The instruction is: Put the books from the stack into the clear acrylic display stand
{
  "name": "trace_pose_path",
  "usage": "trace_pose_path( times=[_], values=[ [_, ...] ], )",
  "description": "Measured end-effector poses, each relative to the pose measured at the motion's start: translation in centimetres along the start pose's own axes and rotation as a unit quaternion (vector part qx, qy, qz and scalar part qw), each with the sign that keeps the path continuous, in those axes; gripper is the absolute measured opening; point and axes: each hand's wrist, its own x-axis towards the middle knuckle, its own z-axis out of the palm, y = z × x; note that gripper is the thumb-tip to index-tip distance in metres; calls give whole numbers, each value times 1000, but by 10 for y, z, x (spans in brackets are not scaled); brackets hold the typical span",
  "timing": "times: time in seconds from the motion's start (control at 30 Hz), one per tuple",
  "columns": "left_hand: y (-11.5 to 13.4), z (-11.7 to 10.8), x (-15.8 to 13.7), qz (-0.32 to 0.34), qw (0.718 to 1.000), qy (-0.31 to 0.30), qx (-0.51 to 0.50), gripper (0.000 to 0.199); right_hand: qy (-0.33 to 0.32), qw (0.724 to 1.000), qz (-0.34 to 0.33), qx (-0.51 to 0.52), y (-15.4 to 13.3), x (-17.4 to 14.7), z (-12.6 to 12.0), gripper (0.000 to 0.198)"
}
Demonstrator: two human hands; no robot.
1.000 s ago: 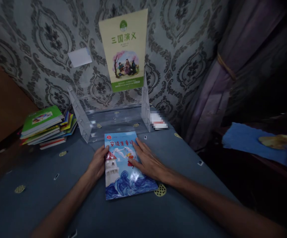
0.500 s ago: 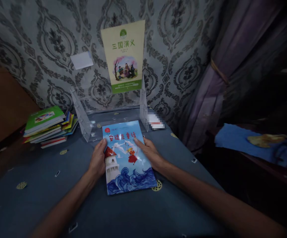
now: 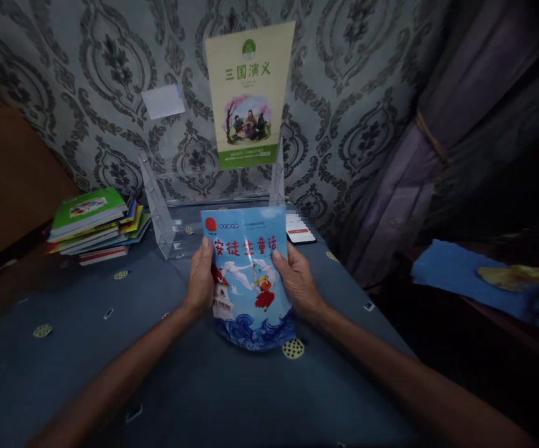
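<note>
A blue children's book (image 3: 245, 286) with red Chinese characters, swans and painted waves on its cover is tilted up above the cloth, its cover bowed. My left hand (image 3: 201, 280) grips its left edge, thumb on the front. On the opposite edge my right hand (image 3: 299, 280) is closed the same way; the fingers behind the book are hidden. Just beyond the book stands a clear acrylic stand (image 3: 160, 218) with stepped sides. A cream and green book (image 3: 250, 93) stands upright at its top right, and a small white card (image 3: 163, 101) shows at its upper left.
Several books lie in an uneven stack (image 3: 89, 221) on the left. A phone (image 3: 299, 229), partly pixelated, lies right of the stand. Dark blue patterned cloth (image 3: 232, 398) covers the surface. Patterned wallpaper and a tied purple curtain (image 3: 404, 162) rise behind. A blue cloth (image 3: 451, 267) lies far right.
Both hands have lifted and tilted the blue book more upright, and its cover now bows. The view has shifted slightly. The stand, the cream book and the stack stay in place.
</note>
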Motion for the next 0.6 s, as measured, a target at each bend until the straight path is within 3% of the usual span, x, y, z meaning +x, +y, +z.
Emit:
trace_pose_path(
  times=[0.13, 0.23, 0.43, 0.6],
  values=[
    [4, -11, 0, 113, 989, -44, 83, 64, 19, 981, -142, -128, -5, -2, -8, 63],
    [1, -21, -4, 156, 977, -92, 113, 61, 17, 965, -198, -170, -1, -4, -11, 72],
    [-1, -25, -8, 152, 977, -109, 103, 68, 35, 959, -204, -193, 11, -8, -10, 75],
    [12, -17, -16, 91, 989, -85, 77, 85, 13, 957, -228, -179, 15, -15, -14, 71]
  ],
)
